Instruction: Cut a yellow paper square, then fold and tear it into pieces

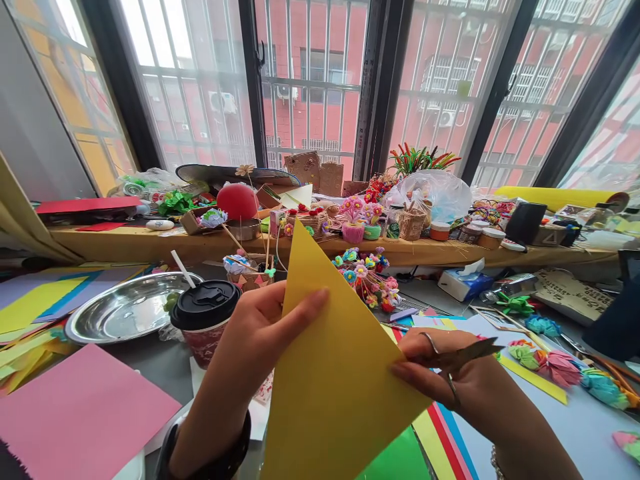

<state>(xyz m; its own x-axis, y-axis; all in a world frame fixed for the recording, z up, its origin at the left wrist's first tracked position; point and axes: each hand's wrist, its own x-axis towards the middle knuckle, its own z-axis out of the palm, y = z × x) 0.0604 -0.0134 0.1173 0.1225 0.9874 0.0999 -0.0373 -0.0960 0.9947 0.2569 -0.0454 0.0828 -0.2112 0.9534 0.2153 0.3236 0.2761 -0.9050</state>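
A sheet of yellow paper [340, 373], pointed at the top, is held up in front of me between both hands. My left hand [270, 327] is closed on its left edge, thumb flat on the near face and fingers hidden behind. On the right slanting edge, my right hand [445, 367] pinches the paper between thumb and fingers. Metal blades that look like scissors [473, 353] stick out of the same hand, pointing away from the paper; their handles are mostly hidden. Below the sheet lies green paper [400, 460].
A lidded cup with a straw [204, 313] stands just left of my left forearm, by a steel tray [120, 313]. Pink paper [90, 413] lies at the left. Paper flowers [560, 367] lie at the right. Yarn flowers [367, 273] and a tissue box [463, 280] sit behind.
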